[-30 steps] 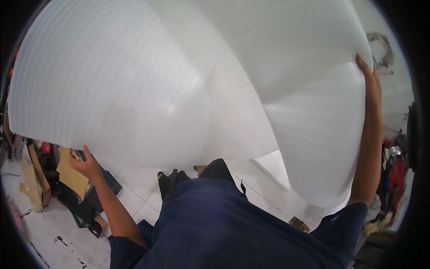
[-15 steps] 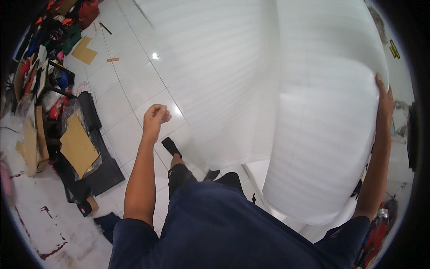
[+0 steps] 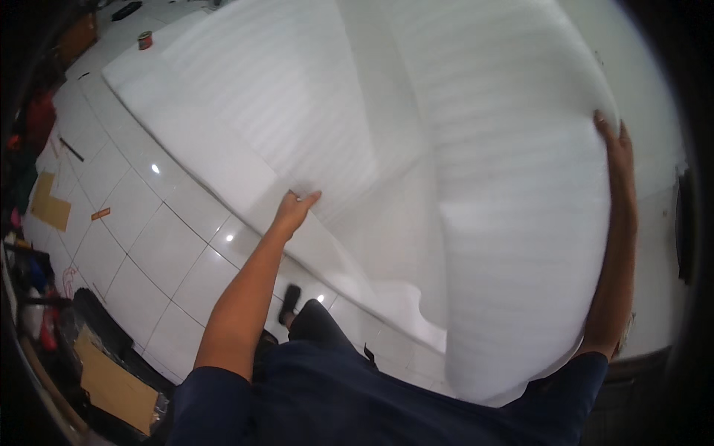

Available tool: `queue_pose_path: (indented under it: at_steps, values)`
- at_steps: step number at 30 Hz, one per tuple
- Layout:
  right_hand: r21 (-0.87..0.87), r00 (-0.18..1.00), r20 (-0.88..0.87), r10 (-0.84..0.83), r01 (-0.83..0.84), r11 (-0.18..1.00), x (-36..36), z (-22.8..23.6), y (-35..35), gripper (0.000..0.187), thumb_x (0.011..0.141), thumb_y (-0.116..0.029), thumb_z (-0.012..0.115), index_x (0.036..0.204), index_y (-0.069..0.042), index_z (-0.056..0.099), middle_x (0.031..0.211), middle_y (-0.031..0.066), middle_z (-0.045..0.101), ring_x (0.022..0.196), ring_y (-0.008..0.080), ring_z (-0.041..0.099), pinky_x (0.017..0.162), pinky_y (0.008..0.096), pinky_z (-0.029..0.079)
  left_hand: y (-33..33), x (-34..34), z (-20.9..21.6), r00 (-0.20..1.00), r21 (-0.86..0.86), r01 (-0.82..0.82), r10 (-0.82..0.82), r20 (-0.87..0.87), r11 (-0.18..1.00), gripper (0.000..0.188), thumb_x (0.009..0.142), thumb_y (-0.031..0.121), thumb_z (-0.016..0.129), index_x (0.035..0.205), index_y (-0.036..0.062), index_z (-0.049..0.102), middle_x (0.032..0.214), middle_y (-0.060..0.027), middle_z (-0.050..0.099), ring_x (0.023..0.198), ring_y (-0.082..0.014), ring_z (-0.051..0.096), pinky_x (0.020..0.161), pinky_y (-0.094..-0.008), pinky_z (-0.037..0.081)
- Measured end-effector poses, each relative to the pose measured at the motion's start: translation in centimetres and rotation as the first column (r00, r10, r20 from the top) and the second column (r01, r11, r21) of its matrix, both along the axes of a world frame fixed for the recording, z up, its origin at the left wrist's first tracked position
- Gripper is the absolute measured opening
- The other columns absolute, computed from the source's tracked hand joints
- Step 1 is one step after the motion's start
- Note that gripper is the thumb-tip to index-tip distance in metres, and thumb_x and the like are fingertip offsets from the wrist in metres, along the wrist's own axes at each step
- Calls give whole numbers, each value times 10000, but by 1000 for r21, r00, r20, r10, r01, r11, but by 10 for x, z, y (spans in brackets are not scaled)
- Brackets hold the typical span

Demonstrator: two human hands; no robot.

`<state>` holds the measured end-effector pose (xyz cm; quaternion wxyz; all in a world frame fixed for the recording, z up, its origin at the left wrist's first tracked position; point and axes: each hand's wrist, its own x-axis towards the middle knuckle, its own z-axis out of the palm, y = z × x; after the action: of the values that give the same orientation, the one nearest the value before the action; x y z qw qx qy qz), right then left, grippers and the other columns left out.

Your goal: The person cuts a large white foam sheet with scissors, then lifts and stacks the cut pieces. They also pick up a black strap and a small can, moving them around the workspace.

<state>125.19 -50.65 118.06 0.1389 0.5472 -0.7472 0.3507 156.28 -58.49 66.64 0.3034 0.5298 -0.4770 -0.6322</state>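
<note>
A large white foam sheet (image 3: 282,104) spreads from the upper left toward the middle, its loose part hanging in soft folds. On the right it joins a thick bulging foam roll (image 3: 520,230) that stands close against my body. My left hand (image 3: 292,214) pinches the near edge of the sheet, thumb stretched over the foam and the other fingers partly hidden. My right hand (image 3: 619,149) grips the roll's far right side, with thumb and fingers apart around its edge.
White floor tiles (image 3: 141,215) lie to the left under the sheet's edge. Brown card pieces (image 3: 115,379), dark folded items and clutter line the left rim. A small reddish spool (image 3: 144,40) stands beyond the sheet's upper left corner. My dark-shod foot (image 3: 289,301) is below my left hand.
My left hand has moved right and taken hold of the sheet's edge, having been off it before. The view has swung right, and more of the sheet shows. My right hand stays on the roll.
</note>
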Motion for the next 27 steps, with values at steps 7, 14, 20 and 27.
queue_pose_path:
  at_steps: [7,14,20,27]
  values:
    - [-57,984,-135,-114,107,993,-24,7,-87,667,899,-428,592,1331,67,478,1071,234,635,908,288,651,835,356,521,-99,16,1,929,13,-204,198,-312,979,321,936,308,621,1037,5,660,900,-87,675,743,-167,635,648,-312,529]
    - [-74,992,58,110,-105,992,-39,-40,-190,585,953,-338,570,1342,83,453,1212,214,581,1085,265,573,941,342,447,-202,130,23,900,-107,-419,398,-176,902,377,942,297,616,1134,-27,599,909,-98,663,752,-154,628,646,-296,519]
    - [-77,976,110,190,-183,980,16,-51,-254,561,960,-304,564,1341,90,446,1217,205,571,1095,259,559,964,336,428,-297,230,78,736,-145,-653,576,-355,744,520,903,310,665,1273,-25,521,1077,-123,626,949,-195,623,826,-316,511]
    - [-112,920,284,270,-248,962,151,-54,-360,580,963,-313,545,1370,81,422,1251,217,556,1138,277,543,997,353,410,-320,306,14,987,-140,-94,74,-144,986,323,871,273,687,1087,34,658,995,-73,673,864,-186,624,749,-317,514]
